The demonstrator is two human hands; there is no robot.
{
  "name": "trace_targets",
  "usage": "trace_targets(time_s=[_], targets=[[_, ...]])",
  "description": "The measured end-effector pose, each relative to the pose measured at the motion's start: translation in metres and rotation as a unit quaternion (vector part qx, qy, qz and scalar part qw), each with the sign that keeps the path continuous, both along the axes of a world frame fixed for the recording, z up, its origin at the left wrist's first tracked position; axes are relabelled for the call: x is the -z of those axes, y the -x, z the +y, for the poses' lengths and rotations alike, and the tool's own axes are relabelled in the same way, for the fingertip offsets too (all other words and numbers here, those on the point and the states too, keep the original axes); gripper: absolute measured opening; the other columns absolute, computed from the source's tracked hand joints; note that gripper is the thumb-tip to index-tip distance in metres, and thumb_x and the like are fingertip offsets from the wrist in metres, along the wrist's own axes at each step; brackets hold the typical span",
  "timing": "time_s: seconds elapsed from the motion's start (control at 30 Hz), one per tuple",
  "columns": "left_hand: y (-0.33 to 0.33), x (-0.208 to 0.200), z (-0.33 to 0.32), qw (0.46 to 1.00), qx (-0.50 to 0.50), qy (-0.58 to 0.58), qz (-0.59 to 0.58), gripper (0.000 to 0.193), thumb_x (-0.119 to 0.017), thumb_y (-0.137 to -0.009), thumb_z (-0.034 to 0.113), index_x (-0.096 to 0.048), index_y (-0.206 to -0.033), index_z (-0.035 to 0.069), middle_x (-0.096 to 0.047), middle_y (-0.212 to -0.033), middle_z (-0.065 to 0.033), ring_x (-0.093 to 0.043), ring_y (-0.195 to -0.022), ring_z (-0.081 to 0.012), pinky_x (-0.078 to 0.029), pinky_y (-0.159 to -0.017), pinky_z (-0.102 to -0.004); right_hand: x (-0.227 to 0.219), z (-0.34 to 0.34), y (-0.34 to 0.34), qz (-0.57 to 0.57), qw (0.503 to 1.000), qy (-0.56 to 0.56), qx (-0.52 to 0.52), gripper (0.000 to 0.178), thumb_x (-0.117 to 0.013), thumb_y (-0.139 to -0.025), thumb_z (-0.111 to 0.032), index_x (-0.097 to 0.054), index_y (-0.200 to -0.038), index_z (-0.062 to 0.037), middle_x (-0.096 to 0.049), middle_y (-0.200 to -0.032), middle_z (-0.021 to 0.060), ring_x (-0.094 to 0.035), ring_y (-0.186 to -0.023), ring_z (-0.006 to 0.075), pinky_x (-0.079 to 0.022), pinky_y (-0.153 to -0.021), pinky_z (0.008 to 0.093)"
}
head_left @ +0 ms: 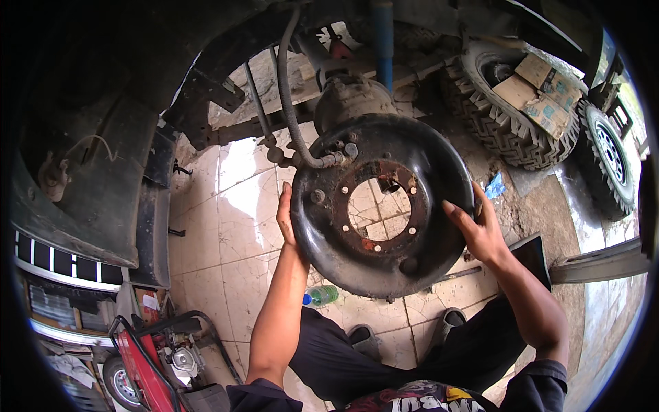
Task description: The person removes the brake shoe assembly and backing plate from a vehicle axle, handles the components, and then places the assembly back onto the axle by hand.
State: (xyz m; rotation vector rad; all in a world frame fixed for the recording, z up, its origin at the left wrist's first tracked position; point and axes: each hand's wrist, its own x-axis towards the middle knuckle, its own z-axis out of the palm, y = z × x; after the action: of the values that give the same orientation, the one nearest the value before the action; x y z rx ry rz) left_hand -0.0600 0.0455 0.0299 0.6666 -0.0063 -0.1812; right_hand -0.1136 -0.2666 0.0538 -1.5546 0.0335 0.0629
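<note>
A cracked, pale-tiled floor (pixel 206 233) spreads beneath everything, patched with glare on the left. Dark vehicle bodywork (pixel 82 172) fills the upper left. At upper right lies a large off-road tyre (pixel 522 144) with deep, chunky tread, and to its right stands a tyre-clad wheel (pixel 607 154) with a pale rim. A red machine (pixel 141 353) with a black tubular frame and a small wheel sits at lower left.

In the centre, facing the person, is a round black brake backing plate (pixel 384 269), its middle opening ringed by rusty metal (pixel 358 244) with bolt holes; floor tiles show through it. Behind its top edge is a grimy axle end (pixel 353 99); whether the two touch cannot be told. A blue post (pixel 384 48) rises beyond. Torn cardboard (pixel 542 96) lies on the off-road tyre.

A flexible brake hose (pixel 283 89) drops from above and meets a fitting on the plate's upper left. Dark footwear (pixel 364 340) shows below the plate.

The left hand (pixel 286 216) grips the plate's left edge, partly hidden behind it; the right hand (pixel 484 230) clasps the right edge, thumb on the front face. Near the plate's lower left lies a green bottle (pixel 322 295) with a blue cap. A blue scrap (pixel 495 185) rests beside the off-road tyre.
</note>
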Motion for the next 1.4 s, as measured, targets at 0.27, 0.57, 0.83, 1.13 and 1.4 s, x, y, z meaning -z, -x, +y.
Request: trace_targets(time_s=[0.27,0.57,0.83,1.13,1.4], targets=[[0.011,-0.013,-0.002,0.999,-0.014,-0.024,0.029,0.071,-0.040,-0.096,0.059,-0.049,-0.136,0.002,-0.059,-0.129,-0.0169,-0.062,-0.111,-0.0290,-0.051,-0.095,-0.0421,0.011,0.000,-0.019,0.001,0.999,-0.030,-0.029,0.054,-0.068,-0.092,-0.029,-0.048,-0.131,0.0038,-0.064,-0.113,0.0141,-0.063,-0.099,0.0182,-0.051,-0.088,0.0311],[0.025,-0.021,0.003,0.997,-0.038,-0.065,0.027,0.067,-0.045,-0.095,0.057,-0.051,-0.135,0.003,-0.059,-0.129,-0.0151,-0.061,-0.111,-0.0266,-0.051,-0.096,-0.0411,0.015,0.002,-0.022,0.051,0.999,-0.014,-0.005,0.052,-0.068,-0.091,-0.034,-0.054,-0.124,0.0035,-0.066,-0.107,0.0119,-0.063,-0.096,0.0158,-0.050,-0.085,0.0292],[0.036,-0.026,0.005,0.986,-0.072,-0.148,0.004,0.061,-0.049,-0.095,0.054,-0.055,-0.129,0.004,-0.063,-0.122,-0.0141,-0.064,-0.104,-0.0248,-0.054,-0.090,-0.0396,0.023,0.004,-0.022,0.083,0.996,0.007,0.026,0.051,-0.067,-0.092,-0.036,-0.057,-0.119,0.0061,-0.067,-0.106,0.0132,-0.063,-0.092,0.0155,-0.050,-0.083,0.0289],[0.048,-0.029,0.006,0.998,-0.050,-0.033,0.031,0.053,-0.040,-0.100,0.046,-0.054,-0.132,0.007,-0.061,-0.127,-0.0112,-0.060,-0.114,-0.0260,-0.050,-0.098,-0.0411,0.009,0.001,-0.021,0.104,0.989,-0.097,-0.026,0.045,-0.064,-0.093,-0.032,-0.061,-0.117,0.0053,-0.067,-0.104,0.0106,-0.062,-0.092,0.0134,-0.050,-0.081,0.0285],[0.065,-0.029,0.016,0.995,-0.071,-0.058,0.029,0.042,-0.039,-0.101,0.028,-0.054,-0.129,0.000,-0.062,-0.123,-0.0152,-0.062,-0.109,-0.0251,-0.053,-0.094,-0.0398,-0.016,-0.009,-0.005,0.090,0.993,0.045,-0.056,0.052,-0.067,-0.088,-0.040,-0.062,-0.112,0.0053,-0.066,-0.096,0.0089,-0.061,-0.089,0.0142,-0.049,-0.081,0.0281]])
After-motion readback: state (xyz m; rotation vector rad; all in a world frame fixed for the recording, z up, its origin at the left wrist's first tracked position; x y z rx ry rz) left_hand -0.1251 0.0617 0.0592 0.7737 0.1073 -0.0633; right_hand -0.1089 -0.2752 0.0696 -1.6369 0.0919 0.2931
